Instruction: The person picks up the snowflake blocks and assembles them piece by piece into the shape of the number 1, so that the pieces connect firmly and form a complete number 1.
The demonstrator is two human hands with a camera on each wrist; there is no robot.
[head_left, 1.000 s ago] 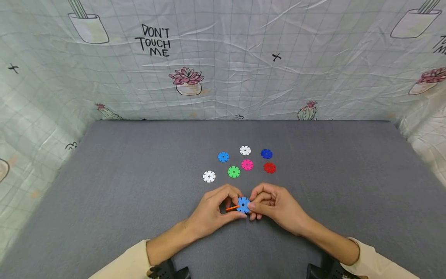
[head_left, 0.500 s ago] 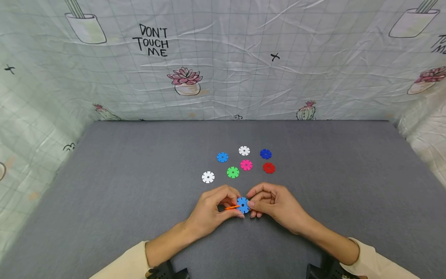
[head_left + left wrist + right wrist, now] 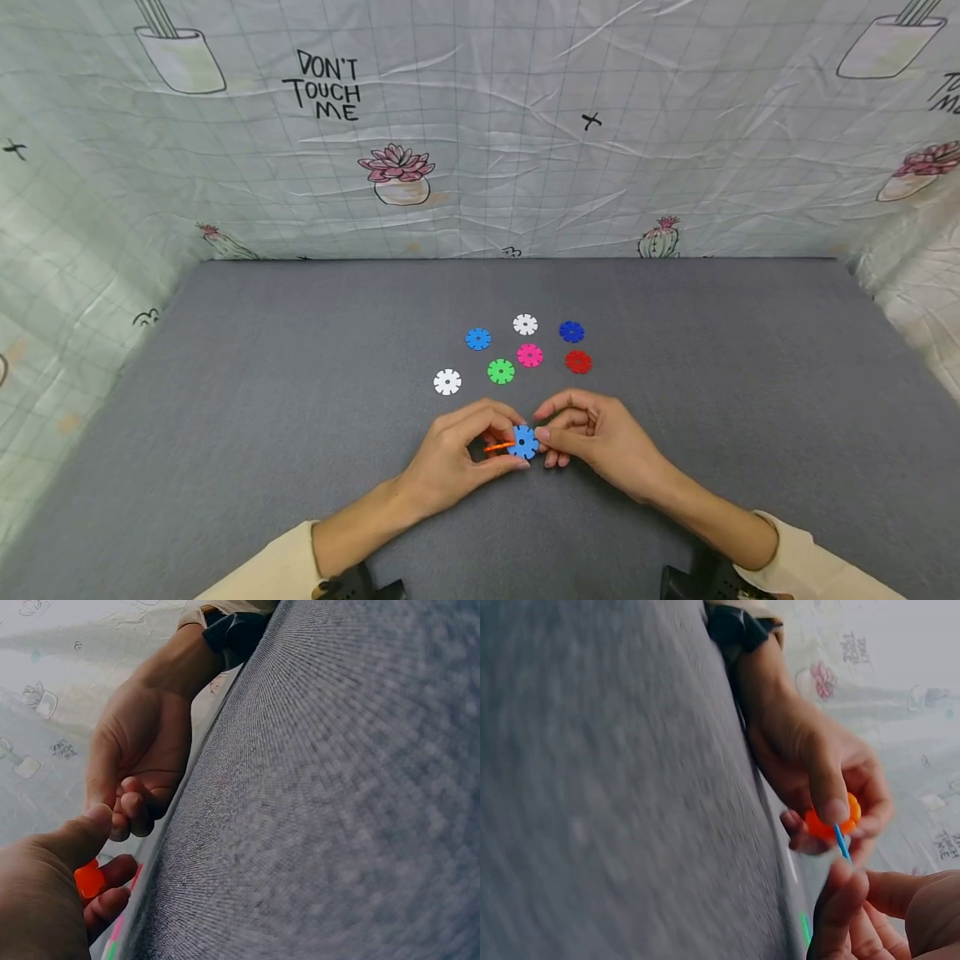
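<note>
A light-blue interlocking disc (image 3: 524,442) with notches round its rim stands facing the head camera, between the two hands. Joined to its left side is an orange interlocking disc (image 3: 498,447), seen nearly edge-on; its round face shows in the right wrist view as an orange disc (image 3: 853,812). My left hand (image 3: 459,450) pinches the blue disc between thumb and fingertips, with the orange one inside its curled fingers. At the right rim, my right hand (image 3: 600,437) pinches the blue disc's edge, its index finger raised. The blue disc (image 3: 842,843) looks thin from the side.
On the grey table (image 3: 300,358) beyond the hands lie several loose notched discs: white (image 3: 447,382), green (image 3: 501,372), pink (image 3: 529,356), red (image 3: 578,362), dark blue (image 3: 572,332), light blue (image 3: 478,339) and another white. A printed cloth (image 3: 480,167) hangs behind the table.
The right thumb has drawn back slightly from over the blue disc to its right rim. The joined discs have stayed nearly in place, and the loose discs lie as before.
</note>
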